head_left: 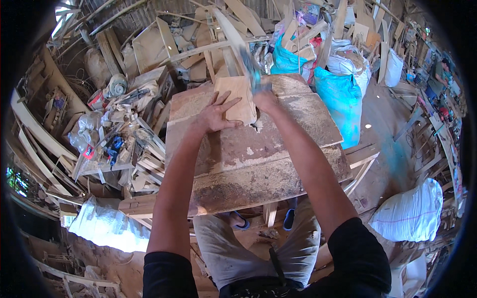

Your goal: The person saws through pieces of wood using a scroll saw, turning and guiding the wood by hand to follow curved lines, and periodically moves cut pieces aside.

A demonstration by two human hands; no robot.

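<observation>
My left hand (217,113) lies flat with fingers spread on a pale, thin piece of wood (233,94), pressing it against the worn wooden worktable (278,141). My right hand (267,101) is closed around the handle of a handsaw (231,36). Its long blade slants up and away to the far left, along the right edge of the pale piece, and is smeared by motion. Whether the teeth touch the wood I cannot tell. Near the wood's closest corner, a small dark notch or hole shows in the tabletop.
Scrap wood (149,169) and a plastic bottle (88,144) are heaped at the left. Turquoise sacks (340,99) stand beyond the table's right side. White sacks lie at the lower right (410,211) and lower left (107,223). Offcuts and boards lean along the back.
</observation>
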